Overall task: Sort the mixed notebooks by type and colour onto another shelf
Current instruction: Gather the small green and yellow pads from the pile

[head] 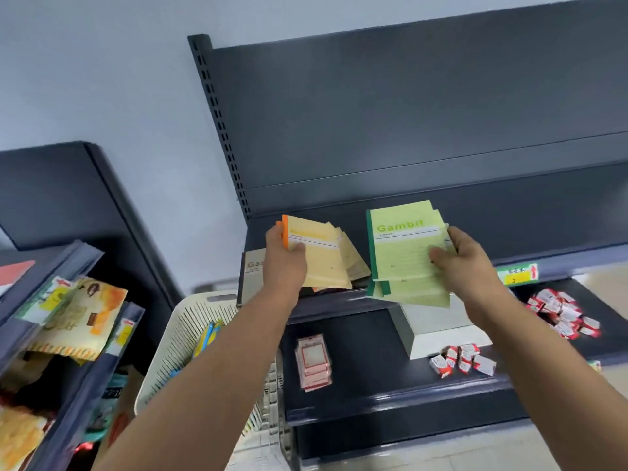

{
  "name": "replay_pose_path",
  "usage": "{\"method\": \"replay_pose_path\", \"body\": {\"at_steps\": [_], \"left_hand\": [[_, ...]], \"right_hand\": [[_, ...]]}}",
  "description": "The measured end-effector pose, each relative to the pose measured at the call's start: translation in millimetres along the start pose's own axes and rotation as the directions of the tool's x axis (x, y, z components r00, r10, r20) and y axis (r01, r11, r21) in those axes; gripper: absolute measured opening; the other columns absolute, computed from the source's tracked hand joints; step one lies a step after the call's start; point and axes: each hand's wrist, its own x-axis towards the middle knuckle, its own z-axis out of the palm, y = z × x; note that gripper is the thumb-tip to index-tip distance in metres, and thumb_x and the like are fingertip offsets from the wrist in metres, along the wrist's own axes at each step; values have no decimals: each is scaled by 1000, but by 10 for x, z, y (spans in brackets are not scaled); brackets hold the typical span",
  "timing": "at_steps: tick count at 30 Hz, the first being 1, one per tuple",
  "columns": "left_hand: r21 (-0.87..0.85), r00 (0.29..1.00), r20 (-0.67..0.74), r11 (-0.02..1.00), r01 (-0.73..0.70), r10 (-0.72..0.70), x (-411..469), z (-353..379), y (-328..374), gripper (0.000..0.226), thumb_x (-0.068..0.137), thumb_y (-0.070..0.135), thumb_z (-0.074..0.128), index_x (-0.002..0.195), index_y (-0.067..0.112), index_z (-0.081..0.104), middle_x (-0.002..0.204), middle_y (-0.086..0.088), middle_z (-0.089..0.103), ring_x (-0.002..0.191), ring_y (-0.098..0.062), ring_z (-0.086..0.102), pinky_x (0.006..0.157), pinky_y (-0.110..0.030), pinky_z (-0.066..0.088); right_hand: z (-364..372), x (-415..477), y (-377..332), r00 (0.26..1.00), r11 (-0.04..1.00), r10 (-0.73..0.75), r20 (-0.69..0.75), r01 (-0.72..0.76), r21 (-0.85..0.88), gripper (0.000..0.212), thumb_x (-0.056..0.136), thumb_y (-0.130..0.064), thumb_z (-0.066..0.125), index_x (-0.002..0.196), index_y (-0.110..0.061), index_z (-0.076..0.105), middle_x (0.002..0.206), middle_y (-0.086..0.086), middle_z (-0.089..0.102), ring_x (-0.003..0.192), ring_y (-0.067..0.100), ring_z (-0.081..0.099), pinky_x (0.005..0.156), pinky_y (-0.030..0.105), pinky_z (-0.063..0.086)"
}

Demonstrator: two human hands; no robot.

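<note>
My left hand (283,263) pinches the orange-spined notebooks (323,258), thumb on the cover and fingers wrapped round the spine. My right hand (465,263) clamps the green notebooks (404,246) the same way at their outer edge. Both fanned stacks hang just over the shelf (543,232) beyond my fingertips. I'd square each fan before lowering it and keep the colours well apart. The cover above my right thumb reads "Gambit"; the grey notebook (249,277) beside my left wrist shows "Ga".
</note>
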Motion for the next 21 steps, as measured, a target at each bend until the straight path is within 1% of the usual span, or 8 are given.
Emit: {"method": "replay_pose_path", "body": {"at_steps": [3, 6, 8, 10, 12, 14, 18, 21], "left_hand": [[41, 998, 40, 998, 51, -53, 228, 191, -53, 45, 100, 11, 44, 140, 30, 35, 122, 0, 56, 100, -19, 56, 62, -27, 48], [123, 997, 56, 991, 51, -58, 350, 317, -104, 47, 100, 14, 44, 143, 30, 32, 123, -2, 57, 104, -25, 58, 83, -39, 53], [288, 997, 76, 958, -6, -17, 395, 364, -155, 45, 99, 15, 47, 141, 24, 35, 119, -4, 57, 104, -26, 56, 81, -37, 49], [487, 994, 106, 872, -51, -1, 428, 384, -214, 42, 95, 23, 54, 136, 22, 42, 123, -10, 54, 115, -29, 50, 86, -38, 45], [609, 993, 116, 792, -56, -19, 453, 395, -243, 43, 92, 30, 58, 133, 22, 44, 128, -16, 47, 125, -33, 38, 94, -39, 40], [647, 994, 103, 761, -32, -46, 446, 394, -218, 45, 90, 34, 60, 131, 21, 45, 130, -17, 41, 126, -33, 33, 95, -39, 39], [751, 996, 82, 654, -90, 43, 449, 402, -188, 39, 88, 39, 60, 120, 17, 56, 126, -12, 41, 119, -29, 36, 91, -39, 44], [722, 991, 131, 685, -103, 11, 458, 405, -152, 36, 91, 33, 58, 123, 18, 57, 125, -9, 45, 119, -27, 39, 93, -38, 42]], "right_hand": [[-33, 89, 61, 999, 1000, 25, -32, -25, -6, 26, 99, -6, 43, 115, -23, 54, 108, -3, 64, 92, 16, 62, 78, 32, 51], [-48, 168, 106, 997, 999, 53, -52, -53, -10, 28, 99, -7, 43, 121, -21, 54, 113, -1, 64, 101, 21, 62, 84, 36, 52], [-41, 226, 123, 996, 998, 68, -66, -69, -9, 31, 99, -7, 43, 125, -22, 53, 115, -1, 63, 103, 21, 61, 86, 36, 50], [-23, 274, 131, 996, 997, 72, -61, -73, -7, 31, 99, -6, 43, 123, -24, 52, 114, -2, 62, 103, 21, 60, 88, 37, 49], [14, 338, 134, 997, 997, 72, -41, -72, -7, 30, 98, -4, 43, 115, -26, 53, 108, -3, 63, 100, 21, 60, 86, 36, 49], [65, 411, 139, 998, 998, 69, -14, -69, -8, 31, 98, -4, 43, 115, -26, 54, 108, -3, 65, 99, 20, 61, 85, 36, 50], [171, 570, 125, 997, 998, 56, 45, -56, 0, 31, 98, -4, 44, 117, -25, 54, 104, -6, 65, 93, 16, 62, 80, 32, 49], [225, 685, 97, 995, 998, 58, 82, -58, 3, 30, 99, -5, 43, 117, -27, 52, 98, -10, 65, 87, 11, 62, 71, 29, 49]]}}
